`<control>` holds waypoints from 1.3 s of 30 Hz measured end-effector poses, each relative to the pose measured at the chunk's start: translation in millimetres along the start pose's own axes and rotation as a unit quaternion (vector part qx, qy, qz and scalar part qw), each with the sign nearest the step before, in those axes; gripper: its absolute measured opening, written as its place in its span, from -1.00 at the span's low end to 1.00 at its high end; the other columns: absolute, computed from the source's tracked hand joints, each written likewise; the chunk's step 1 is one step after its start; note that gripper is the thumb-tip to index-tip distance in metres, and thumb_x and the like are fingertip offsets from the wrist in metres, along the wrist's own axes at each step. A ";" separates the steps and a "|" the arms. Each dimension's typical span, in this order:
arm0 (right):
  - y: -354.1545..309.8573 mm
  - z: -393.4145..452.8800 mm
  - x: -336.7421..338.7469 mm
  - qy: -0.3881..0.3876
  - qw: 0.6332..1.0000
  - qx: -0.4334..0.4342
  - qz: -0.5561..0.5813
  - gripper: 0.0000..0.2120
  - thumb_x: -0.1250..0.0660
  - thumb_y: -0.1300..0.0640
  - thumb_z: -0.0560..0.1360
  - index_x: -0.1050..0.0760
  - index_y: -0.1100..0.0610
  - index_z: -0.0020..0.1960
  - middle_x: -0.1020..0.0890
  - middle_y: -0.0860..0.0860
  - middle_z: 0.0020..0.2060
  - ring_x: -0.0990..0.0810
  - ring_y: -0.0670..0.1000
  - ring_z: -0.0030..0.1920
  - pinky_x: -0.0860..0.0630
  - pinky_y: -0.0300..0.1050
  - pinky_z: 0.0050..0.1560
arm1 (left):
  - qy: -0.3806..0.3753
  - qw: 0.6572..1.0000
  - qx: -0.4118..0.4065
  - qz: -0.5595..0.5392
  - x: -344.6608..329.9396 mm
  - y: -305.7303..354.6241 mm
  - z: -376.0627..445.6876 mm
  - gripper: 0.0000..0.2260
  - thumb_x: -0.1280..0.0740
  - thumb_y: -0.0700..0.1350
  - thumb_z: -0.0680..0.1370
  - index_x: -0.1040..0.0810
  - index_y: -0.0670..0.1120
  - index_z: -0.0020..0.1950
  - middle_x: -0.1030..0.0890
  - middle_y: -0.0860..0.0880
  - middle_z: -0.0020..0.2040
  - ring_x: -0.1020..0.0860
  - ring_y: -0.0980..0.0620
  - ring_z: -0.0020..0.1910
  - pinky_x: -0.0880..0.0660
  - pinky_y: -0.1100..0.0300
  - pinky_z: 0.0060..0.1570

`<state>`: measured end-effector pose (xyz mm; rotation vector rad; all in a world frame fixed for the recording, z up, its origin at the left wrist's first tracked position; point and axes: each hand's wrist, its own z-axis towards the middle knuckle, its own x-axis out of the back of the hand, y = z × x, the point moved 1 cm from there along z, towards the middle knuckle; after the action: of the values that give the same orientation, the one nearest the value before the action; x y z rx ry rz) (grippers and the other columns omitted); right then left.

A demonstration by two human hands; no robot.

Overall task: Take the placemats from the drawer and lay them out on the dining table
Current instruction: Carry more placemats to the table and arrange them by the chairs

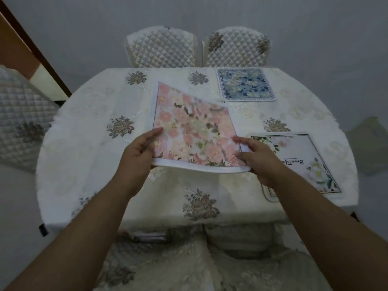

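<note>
Hands gripping pink mat (195, 127) above table (88, 156), left hand (137, 152) on its left edge, right hand (260, 158) on its right, blue mat (245, 85) and white mat (302, 162) laid flat.

We cannot read the pink placemat (195, 131) sharply — its far corner smears with motion blur. Beside that placemat, the right hand (259, 157) and forearm hide the white placemat's (302, 162) near-left corner and part of its lettering. Left of it, a quilted chair (23, 122) is cut by the frame edge.
</note>
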<state>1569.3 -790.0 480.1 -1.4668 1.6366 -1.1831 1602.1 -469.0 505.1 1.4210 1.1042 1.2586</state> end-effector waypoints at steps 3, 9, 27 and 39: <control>-6.7 -44.4 -11.2 0.034 0.994 0.075 -0.069 -0.49 -0.36 0.36 0.51 -0.62 -0.22 0.22 -0.55 -0.12 0.32 -0.66 0.06 0.03 -0.61 0.06 0.06 | -0.007 0.996 0.003 0.092 24.3 14.9 -31.8 -0.68 -0.28 -0.21 0.60 -0.69 0.15 0.16 -0.63 0.09 0.20 -0.61 0.08 0.07 -0.60 0.00 0.10; -9.1 -120.1 -30.3 0.038 0.988 0.147 -0.027 -0.45 -0.27 0.42 0.54 -0.61 -0.20 0.24 -0.52 -0.34 0.21 -0.45 -0.15 0.34 -0.44 -0.10 0.34 | 0.016 0.994 0.049 0.099 49.6 24.7 -107.4 -0.79 -0.41 -0.14 0.59 -0.68 0.06 0.20 -0.62 0.08 0.25 -0.59 0.13 0.19 -0.55 0.28 0.02; 42.4 -155.7 -141.8 0.012 0.989 0.081 -0.119 -0.46 -0.30 0.36 0.56 -0.53 -0.21 0.34 -0.53 -0.03 0.30 -0.57 0.00 0.22 -0.61 0.03 0.19 | 0.023 0.984 0.102 0.143 150.9 -31.4 -145.8 -0.58 -0.29 -0.27 0.61 -0.56 0.15 0.36 -0.48 -0.01 0.44 -0.49 -0.04 0.33 -0.52 0.04 0.31; 68.7 -77.4 -284.1 0.065 0.987 -0.038 -0.143 -0.47 -0.26 0.39 0.55 -0.53 -0.08 0.38 -0.49 0.01 0.39 -0.53 -0.22 -0.05 -0.63 -0.31 -0.15 | -0.030 0.974 0.159 0.157 251.4 -132.5 -38.2 -0.56 -0.27 -0.27 0.61 -0.55 0.18 0.36 -0.51 -0.02 0.41 -0.55 -0.04 0.24 -0.57 0.12 0.14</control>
<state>1522.4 -497.8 417.6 -1.7502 1.6087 -1.4124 1577.1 -195.5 422.9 1.9246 1.1045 1.2834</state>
